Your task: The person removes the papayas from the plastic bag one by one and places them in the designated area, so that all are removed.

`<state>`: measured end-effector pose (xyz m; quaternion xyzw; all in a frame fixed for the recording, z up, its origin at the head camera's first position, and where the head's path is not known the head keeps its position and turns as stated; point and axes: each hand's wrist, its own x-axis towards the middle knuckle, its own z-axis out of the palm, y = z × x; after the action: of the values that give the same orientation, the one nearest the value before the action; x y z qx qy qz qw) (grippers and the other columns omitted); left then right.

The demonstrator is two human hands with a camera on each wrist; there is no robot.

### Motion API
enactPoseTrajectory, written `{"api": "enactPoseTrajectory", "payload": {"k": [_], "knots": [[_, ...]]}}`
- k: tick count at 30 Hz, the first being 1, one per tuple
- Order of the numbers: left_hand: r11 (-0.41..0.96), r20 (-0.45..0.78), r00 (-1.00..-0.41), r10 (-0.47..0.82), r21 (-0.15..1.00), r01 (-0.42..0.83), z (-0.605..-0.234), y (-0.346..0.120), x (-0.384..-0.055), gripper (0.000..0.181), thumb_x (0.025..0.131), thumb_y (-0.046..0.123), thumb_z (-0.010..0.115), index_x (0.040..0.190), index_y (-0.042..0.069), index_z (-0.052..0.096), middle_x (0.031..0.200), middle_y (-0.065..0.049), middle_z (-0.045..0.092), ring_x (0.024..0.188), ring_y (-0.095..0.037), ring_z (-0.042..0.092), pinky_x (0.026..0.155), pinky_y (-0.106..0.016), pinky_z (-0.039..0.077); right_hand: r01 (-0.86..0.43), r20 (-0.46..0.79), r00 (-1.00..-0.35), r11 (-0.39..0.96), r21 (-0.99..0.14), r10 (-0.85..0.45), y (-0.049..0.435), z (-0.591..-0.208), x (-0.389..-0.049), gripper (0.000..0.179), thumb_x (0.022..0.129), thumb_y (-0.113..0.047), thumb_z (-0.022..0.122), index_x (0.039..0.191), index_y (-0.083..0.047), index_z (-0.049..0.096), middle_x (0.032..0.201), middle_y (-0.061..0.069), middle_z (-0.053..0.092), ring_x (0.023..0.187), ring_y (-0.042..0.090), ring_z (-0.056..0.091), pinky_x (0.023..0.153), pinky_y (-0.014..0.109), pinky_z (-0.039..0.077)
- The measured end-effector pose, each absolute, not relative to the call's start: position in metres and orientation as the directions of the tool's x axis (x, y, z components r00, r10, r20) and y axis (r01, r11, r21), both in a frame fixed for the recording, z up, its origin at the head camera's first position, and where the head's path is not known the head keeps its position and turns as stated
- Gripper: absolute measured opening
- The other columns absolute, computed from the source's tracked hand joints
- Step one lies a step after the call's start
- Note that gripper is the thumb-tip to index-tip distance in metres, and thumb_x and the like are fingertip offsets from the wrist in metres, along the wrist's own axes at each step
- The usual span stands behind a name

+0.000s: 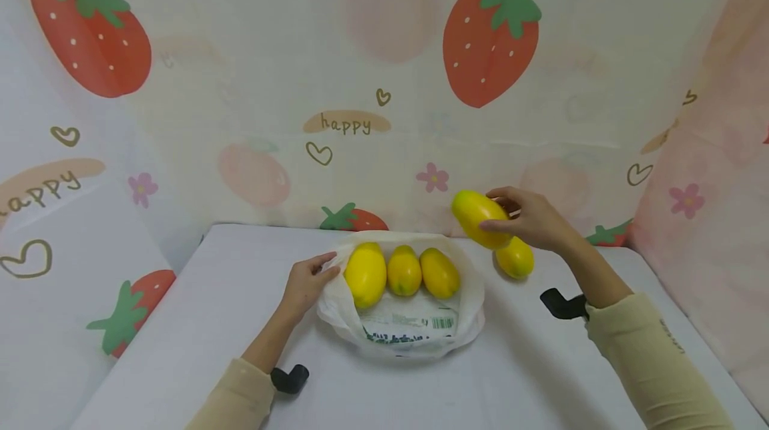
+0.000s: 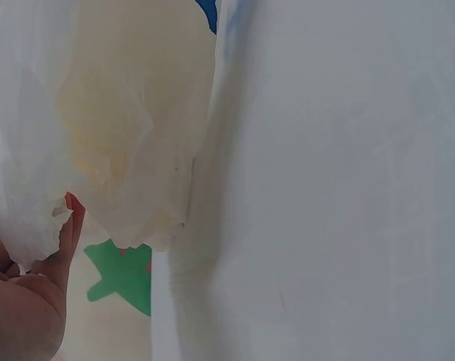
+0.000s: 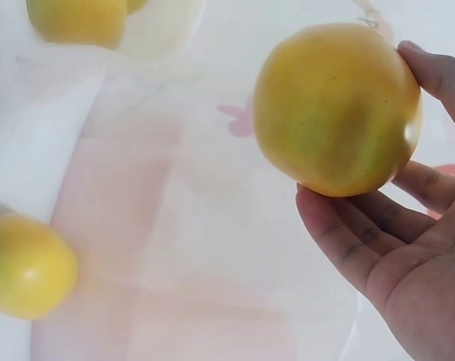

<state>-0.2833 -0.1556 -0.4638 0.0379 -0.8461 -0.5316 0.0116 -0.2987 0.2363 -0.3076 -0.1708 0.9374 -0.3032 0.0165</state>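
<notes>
A white plastic bag (image 1: 414, 346) with printed lettering and a barcode lies with its mouth open on the table. Inside it are three yellow oval fruits, a large one (image 1: 366, 275) on the left and two smaller ones, the middle (image 1: 404, 271) and the right (image 1: 440, 274). At the bag's left rim, my left hand (image 1: 305, 284) pinches the plastic; the left wrist view shows the hand (image 2: 24, 308) by the bag's edge (image 2: 129, 150). My right hand (image 1: 531, 218) grips another large yellow oval fruit (image 1: 477, 218) in the air, thumb and fingers around it (image 3: 336, 109).
One more yellow fruit (image 1: 515, 258) lies on the white table (image 1: 240, 296), right of the bag and below the raised fruit. A strawberry-patterned cloth (image 1: 270, 83) hangs behind the table and at both sides. Black wrist mounts stick out near both forearms.
</notes>
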Motion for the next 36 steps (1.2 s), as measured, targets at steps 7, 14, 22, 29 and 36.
{"api": "enactPoseTrajectory", "payload": {"k": [7, 14, 22, 29, 36], "knots": [[0.427, -0.023, -0.997, -0.080, 0.903, -0.055, -0.464, -0.155, -0.282, 0.044, 0.095, 0.022, 0.062, 0.136, 0.007, 0.057, 0.146, -0.017, 0.050, 0.116, -0.027, 0.047, 0.110, -0.045, 0.042, -0.293, 0.071, -0.948, 0.764, -0.575, -0.310, 0.242, -0.304, -0.298, 0.070, 0.085, -0.047, 0.071, 0.137, -0.005, 0.049, 0.130, 0.020, 0.059, 0.113, 0.034, 0.058, 0.092, 0.048, 0.055], [0.426, -0.023, -0.997, -0.079, 0.903, -0.054, -0.464, -0.155, -0.282, 0.044, 0.095, 0.022, 0.062, 0.136, 0.007, 0.057, 0.146, -0.017, 0.050, 0.117, -0.027, 0.048, 0.111, -0.045, 0.041, -0.279, 0.078, -0.954, 0.766, -0.579, -0.289, 0.247, -0.301, -0.295, 0.067, 0.086, -0.040, 0.072, 0.136, -0.002, 0.049, 0.128, 0.021, 0.059, 0.113, 0.035, 0.057, 0.094, 0.049, 0.054], [0.444, -0.011, -0.996, -0.083, 0.895, -0.047, -0.464, -0.155, -0.282, 0.043, 0.095, 0.023, 0.062, 0.135, 0.008, 0.058, 0.138, -0.016, 0.057, 0.107, -0.024, 0.047, 0.091, -0.031, 0.043, -0.265, 0.073, -0.959, 0.769, -0.581, -0.275, 0.255, -0.302, -0.299, 0.069, 0.087, -0.044, 0.070, 0.137, -0.001, 0.048, 0.129, 0.022, 0.058, 0.114, 0.036, 0.057, 0.096, 0.051, 0.052], [0.444, -0.025, -0.996, -0.085, 0.894, -0.060, -0.465, -0.156, -0.282, 0.044, 0.095, 0.023, 0.062, 0.136, 0.008, 0.057, 0.144, -0.017, 0.052, 0.113, -0.026, 0.049, 0.105, -0.040, 0.045, -0.269, 0.088, -0.959, 0.771, -0.578, -0.269, 0.264, -0.302, -0.301, 0.069, 0.087, -0.045, 0.069, 0.137, -0.002, 0.048, 0.129, 0.023, 0.059, 0.114, 0.035, 0.056, 0.097, 0.052, 0.050], [0.448, -0.007, -0.996, -0.084, 0.893, -0.044, -0.464, -0.156, -0.281, 0.043, 0.095, 0.023, 0.062, 0.135, 0.007, 0.058, 0.138, -0.017, 0.057, 0.108, -0.025, 0.048, 0.095, -0.033, 0.048, -0.230, 0.083, -0.970, 0.761, -0.606, -0.227, 0.275, -0.299, -0.302, 0.073, 0.088, -0.050, 0.066, 0.141, -0.004, 0.045, 0.132, 0.024, 0.055, 0.117, 0.037, 0.053, 0.099, 0.054, 0.048]]}}
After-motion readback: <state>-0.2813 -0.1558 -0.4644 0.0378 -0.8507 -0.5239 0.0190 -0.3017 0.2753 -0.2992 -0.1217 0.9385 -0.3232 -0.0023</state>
